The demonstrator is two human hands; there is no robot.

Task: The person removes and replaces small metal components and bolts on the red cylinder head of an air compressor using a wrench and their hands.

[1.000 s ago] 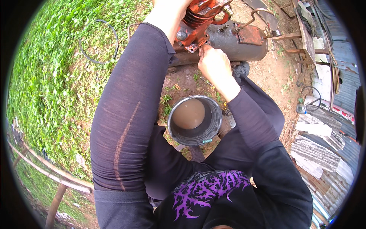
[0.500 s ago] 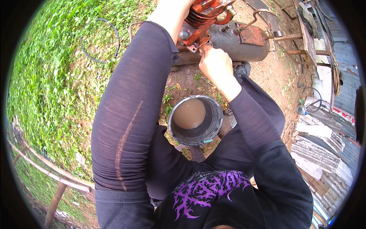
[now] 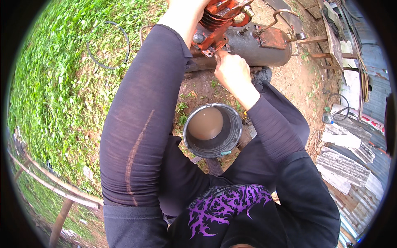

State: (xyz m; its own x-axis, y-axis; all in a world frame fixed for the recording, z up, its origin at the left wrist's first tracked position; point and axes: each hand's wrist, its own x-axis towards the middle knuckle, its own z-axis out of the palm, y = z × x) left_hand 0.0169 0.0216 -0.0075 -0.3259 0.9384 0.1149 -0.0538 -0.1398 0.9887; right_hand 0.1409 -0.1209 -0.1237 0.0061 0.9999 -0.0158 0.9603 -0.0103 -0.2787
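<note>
A red-orange finned compressor pump (image 3: 217, 25), its paint worn, sits on a grey cylindrical tank (image 3: 264, 49) ahead of me. My left hand (image 3: 188, 10) reaches to the pump's left side at the top edge of the view; its fingers are hidden or cut off. My right hand (image 3: 233, 70) is closed, with thumb and index finger pressed against the lower part of the pump by its mounting foot (image 3: 209, 52). Whatever lies between those fingers is too small or covered to make out. Below, between my legs, stands a black bucket (image 3: 227, 142) with murky brown water in it.
On the grass at left lies a thin black belt or hose loop (image 3: 128, 45). A bent pipe (image 3: 281, 12) and a gauge (image 3: 301, 36) rise from the tank's right end. Corrugated sheets (image 3: 347, 165) and boards lie at right; a bamboo rail (image 3: 62, 190) is at lower left.
My right hand has shifted and turned very slightly at the pump's base. The left arm, pump, tank and bucket hold nearly the same places.
</note>
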